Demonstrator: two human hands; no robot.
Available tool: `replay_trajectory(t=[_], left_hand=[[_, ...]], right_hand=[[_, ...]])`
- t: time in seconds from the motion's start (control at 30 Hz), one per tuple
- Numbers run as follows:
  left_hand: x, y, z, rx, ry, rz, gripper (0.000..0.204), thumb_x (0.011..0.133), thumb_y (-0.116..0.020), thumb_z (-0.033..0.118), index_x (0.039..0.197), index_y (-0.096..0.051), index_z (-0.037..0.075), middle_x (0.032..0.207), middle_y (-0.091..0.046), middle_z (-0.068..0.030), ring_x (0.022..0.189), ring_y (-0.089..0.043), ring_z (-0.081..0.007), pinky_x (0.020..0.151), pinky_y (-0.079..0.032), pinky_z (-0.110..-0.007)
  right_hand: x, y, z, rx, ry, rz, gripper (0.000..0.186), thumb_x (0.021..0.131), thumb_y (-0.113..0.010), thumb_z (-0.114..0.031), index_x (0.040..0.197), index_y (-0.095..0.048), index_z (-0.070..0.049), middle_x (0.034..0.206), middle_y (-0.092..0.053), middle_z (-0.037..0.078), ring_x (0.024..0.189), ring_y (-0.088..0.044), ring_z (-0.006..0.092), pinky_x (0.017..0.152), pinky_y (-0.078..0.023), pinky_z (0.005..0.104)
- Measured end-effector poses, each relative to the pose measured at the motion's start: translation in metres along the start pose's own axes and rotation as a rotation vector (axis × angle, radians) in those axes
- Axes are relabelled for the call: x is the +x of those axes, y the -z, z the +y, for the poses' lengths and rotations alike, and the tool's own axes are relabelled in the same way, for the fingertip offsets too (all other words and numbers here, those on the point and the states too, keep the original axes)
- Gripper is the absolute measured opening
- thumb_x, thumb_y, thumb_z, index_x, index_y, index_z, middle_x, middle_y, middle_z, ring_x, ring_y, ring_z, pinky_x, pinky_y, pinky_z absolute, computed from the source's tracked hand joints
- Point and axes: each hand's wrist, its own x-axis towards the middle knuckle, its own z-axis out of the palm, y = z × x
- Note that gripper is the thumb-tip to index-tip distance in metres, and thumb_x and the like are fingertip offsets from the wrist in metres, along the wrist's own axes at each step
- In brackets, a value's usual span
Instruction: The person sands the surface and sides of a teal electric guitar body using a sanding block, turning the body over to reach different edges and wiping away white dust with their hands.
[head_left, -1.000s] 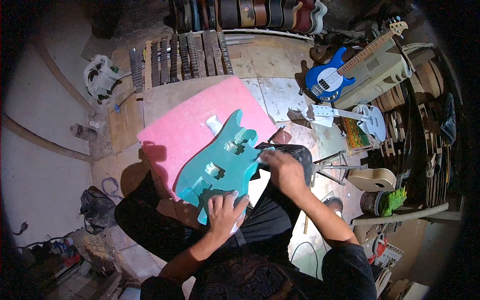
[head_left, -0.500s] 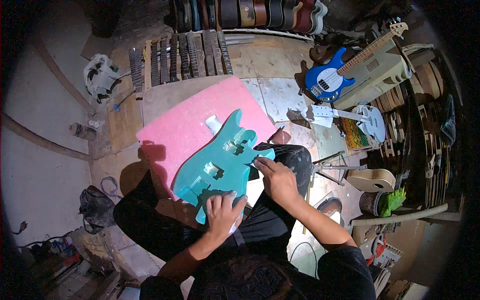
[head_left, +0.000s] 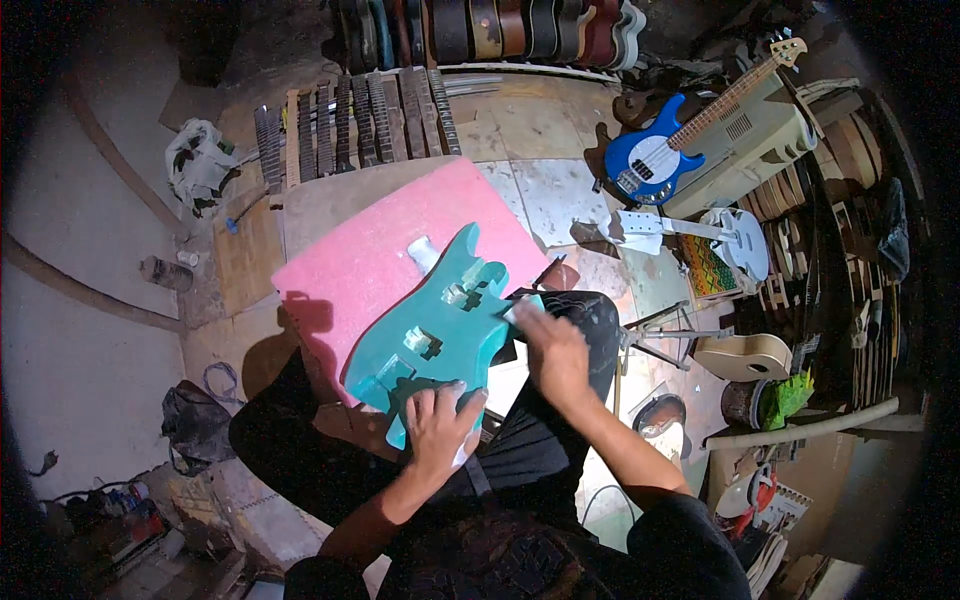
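A teal electric guitar body [head_left: 455, 325] with several routed cavities lies tilted over my lap and a pink board [head_left: 390, 215]. My left hand [head_left: 440, 425] grips its lower edge, fingers bent over the top face. Near the horn on the right side, my right hand [head_left: 555, 360] is closed on a small pale piece of sandpaper [head_left: 514, 312], pressed to the body's edge. Motion smears the right fingers. On the pink board, partly behind the body, rests a whitish object [head_left: 423, 252] whose kind I cannot make out.
Several guitar necks [head_left: 375, 118] lie in a row beyond the board. A blue bass guitar [head_left: 655, 155] leans at the far right, near a white guitar [head_left: 740, 245]. A metal stand [head_left: 665, 340] and an unfinished wooden body [head_left: 745, 357] are right of my knee.
My right hand has shifted slightly up along the horn, its fingers now blurred, exposing more of the pale sandpaper. My left hand keeps its grip. The view has tilted slightly.
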Motion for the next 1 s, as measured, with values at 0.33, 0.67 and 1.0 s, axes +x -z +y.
replay_trajectory(t=[0.33, 0.67, 1.0], left_hand=[[0.01, 0.013, -0.008, -0.037, 0.019, 0.038, 0.049, 0.073, -0.081, 0.019, 0.122, -0.074, 0.02, 0.12, -0.061, -0.0096, 0.105, -0.055, -0.0346, 0.09, -0.044, -0.048], [0.016, 0.023, -0.007, -0.066, 0.032, 0.046, 0.043, 0.075, -0.083, 0.02, 0.117, -0.076, 0.018, 0.117, -0.061, -0.01, 0.105, -0.056, -0.0355, 0.09, -0.045, -0.049], [0.027, 0.034, -0.009, -0.081, 0.071, 0.083, 0.035, 0.078, -0.085, 0.019, 0.112, -0.078, 0.017, 0.113, -0.061, -0.0109, 0.104, -0.058, -0.0358, 0.088, -0.046, -0.049]], right_hand=[[0.001, -0.013, -0.001, 0.02, 0.009, 0.026, 0.07, 0.077, -0.062, 0.006, 0.144, -0.064, -0.01, 0.137, -0.069, 0.02, 0.095, -0.07, 0.0412, 0.082, -0.055, 0.052], [0.005, -0.021, 0.004, -0.01, 0.036, 0.078, 0.071, 0.078, -0.062, 0.011, 0.146, -0.064, -0.009, 0.152, -0.06, 0.017, 0.087, -0.068, 0.0314, 0.077, -0.052, 0.0408], [0.01, -0.026, 0.003, -0.058, 0.069, 0.109, 0.072, 0.083, -0.059, 0.005, 0.153, -0.057, -0.01, 0.159, -0.055, 0.013, 0.081, -0.062, 0.0285, 0.073, -0.049, 0.0405]])
